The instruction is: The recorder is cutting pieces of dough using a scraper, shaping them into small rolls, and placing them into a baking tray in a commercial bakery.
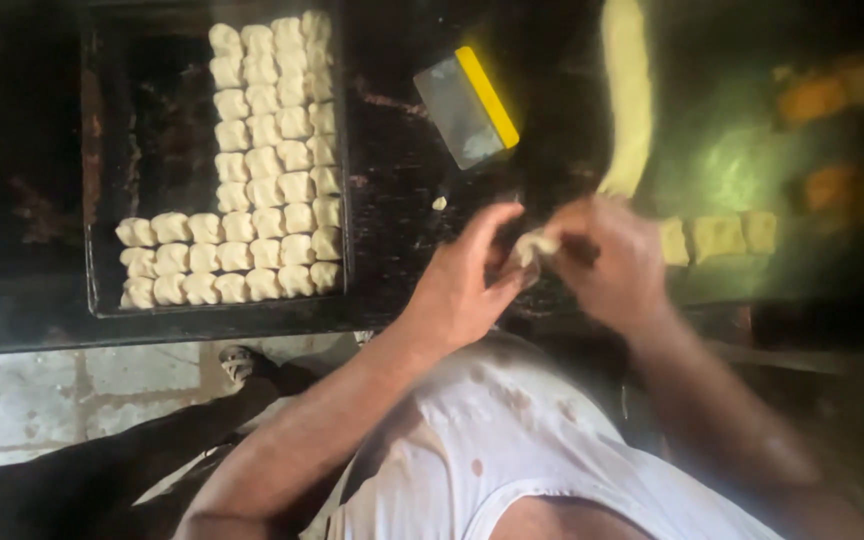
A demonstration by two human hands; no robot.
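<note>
Currently both hands meet over the dark worktable [392,190], just in front of the person's torso. Left hand [462,285] and right hand [612,260] close together on one small dough piece [532,245]; fingers of both pinch it from either side, so neither hand is spread. The piece sits between the fingertips, lifted off the table as far as I can tell; motion blur hides the exact finger placement

Step in hand, as I judge it: shaping a single piece by hand

Surroundings: dark tray [112,300] to the left, partly filled with rows of pale shaped pieces [267,170], its left part bare. Bench scraper [467,105] with yellow grip lies beyond the hands, apart from them. Long dough roll [627,90] runs away at upper right; cut dough blocks [717,235] lie just beside the right hand

Next move, my estimate: the pinch must stay light so the soft piece keeps its form, and placement calls for a reach left to the bare part of the tray without disturbing the packed rows
</note>
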